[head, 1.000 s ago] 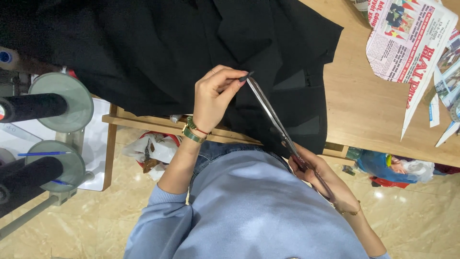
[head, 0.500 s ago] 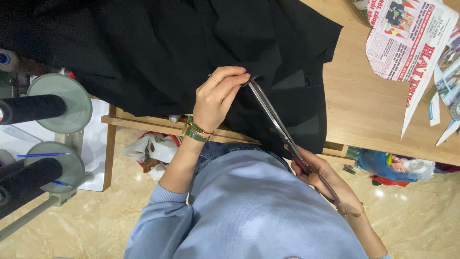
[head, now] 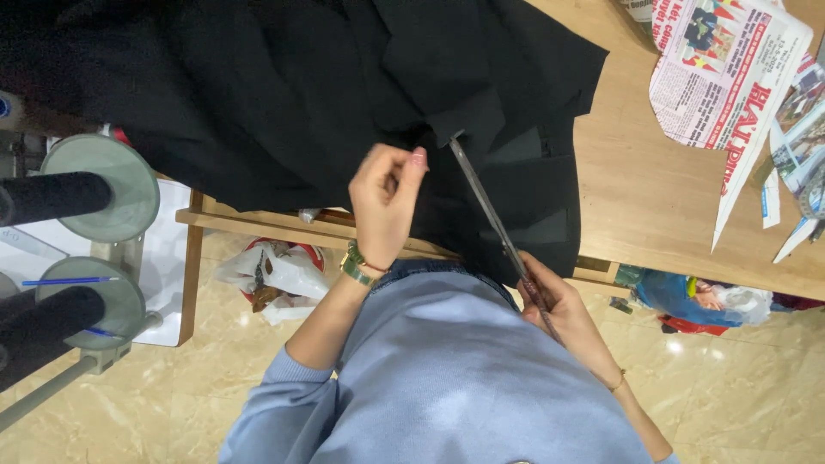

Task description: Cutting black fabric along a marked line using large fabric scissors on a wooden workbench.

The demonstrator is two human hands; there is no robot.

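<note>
one head camera looks steeply down, close over the table (head: 653,198).

Scissors (head: 490,210) against black fabric (head: 284,94)
</note>
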